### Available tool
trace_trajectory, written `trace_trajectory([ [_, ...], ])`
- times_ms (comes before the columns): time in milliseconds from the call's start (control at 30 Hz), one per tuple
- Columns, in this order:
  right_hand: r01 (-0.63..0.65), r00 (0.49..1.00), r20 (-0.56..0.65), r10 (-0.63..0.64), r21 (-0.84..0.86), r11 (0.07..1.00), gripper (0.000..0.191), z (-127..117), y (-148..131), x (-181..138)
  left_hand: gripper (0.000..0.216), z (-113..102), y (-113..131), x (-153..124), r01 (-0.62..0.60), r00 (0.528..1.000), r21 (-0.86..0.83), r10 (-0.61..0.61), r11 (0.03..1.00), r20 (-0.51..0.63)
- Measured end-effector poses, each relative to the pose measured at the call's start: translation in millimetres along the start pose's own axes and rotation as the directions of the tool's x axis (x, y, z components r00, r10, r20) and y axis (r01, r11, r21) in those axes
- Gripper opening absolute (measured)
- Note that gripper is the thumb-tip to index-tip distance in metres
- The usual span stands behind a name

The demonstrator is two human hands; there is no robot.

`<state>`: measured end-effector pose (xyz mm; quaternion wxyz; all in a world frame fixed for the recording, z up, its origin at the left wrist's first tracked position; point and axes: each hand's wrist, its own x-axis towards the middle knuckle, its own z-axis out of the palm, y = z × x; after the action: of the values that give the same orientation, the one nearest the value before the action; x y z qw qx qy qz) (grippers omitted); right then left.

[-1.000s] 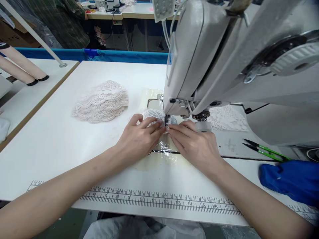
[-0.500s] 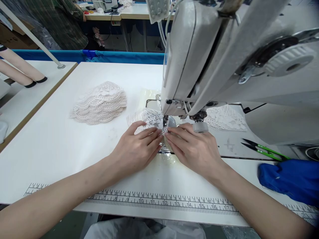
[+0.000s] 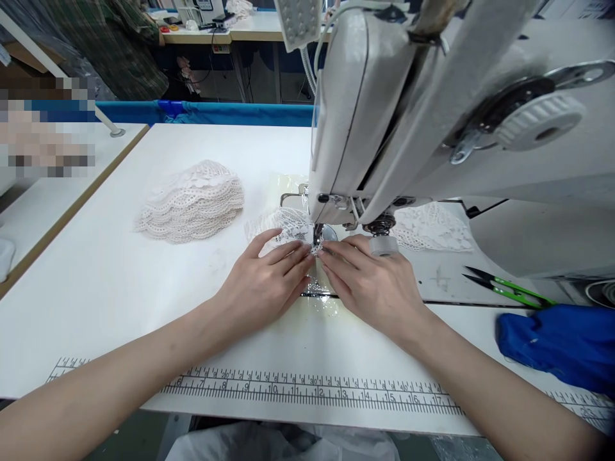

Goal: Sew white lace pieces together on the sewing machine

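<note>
A small white lace piece (image 3: 284, 221) lies under the presser foot (image 3: 317, 234) of a sewing machine (image 3: 358, 121). My left hand (image 3: 266, 275) holds its near edge just left of the foot, knuckles up and little finger spread away. On the other side, my right hand (image 3: 375, 275) has its fingertips on the lace's right edge, close to the foot. Both thumbs are tucked low, and the lace beneath the fingers is mostly hidden. To the left rests a stack of lace pieces (image 3: 192, 202). More lace (image 3: 432, 227) lies right of the needle area, partly behind the machine.
Green-handled thread snips (image 3: 512, 289) and a blue cloth (image 3: 557, 346) are at the right. A printed ruler (image 3: 307, 390) runs along the front edge of the white table (image 3: 96, 275). Beyond a blue fabric strip (image 3: 250, 114), a person in plaid (image 3: 115, 51) stands at the upper left.
The view has shifted slightly. Both hands stay beside the presser foot, and the lace has moved only a little, with less of it showing between the fingertips.
</note>
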<state>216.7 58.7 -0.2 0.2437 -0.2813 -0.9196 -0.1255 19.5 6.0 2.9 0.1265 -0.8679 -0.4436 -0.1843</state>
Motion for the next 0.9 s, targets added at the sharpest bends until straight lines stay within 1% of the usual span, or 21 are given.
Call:
trace_trajectory([
  [233, -0.021, 1.0, -0.002, 0.021, -0.024, 0.999, 0.017, 2, 0, 1, 0.027, 3, -3, 1, 0.019, 1.0, -0.008, -0.019, 1.0, 0.002],
  [567, -0.034, 0.999, 0.008, 0.034, -0.084, 0.996, 0.02, 5, 0, 2, 0.027, 7, -5, 6, 0.039, 0.999, -0.015, -0.039, 0.999, -0.031],
  [800, -0.039, 0.999, 0.022, 0.041, -0.095, 0.995, 0.023, 2, 0, 2, 0.027, 11, -8, 5, 0.037, 0.999, -0.014, -0.037, 0.999, -0.026],
  [900, -0.037, 0.999, 0.007, 0.037, -0.093, 0.995, 0.022, 1, 1, 2, 0.028, 12, -8, 4, 0.036, 0.999, -0.013, -0.036, 0.999, -0.019],
])
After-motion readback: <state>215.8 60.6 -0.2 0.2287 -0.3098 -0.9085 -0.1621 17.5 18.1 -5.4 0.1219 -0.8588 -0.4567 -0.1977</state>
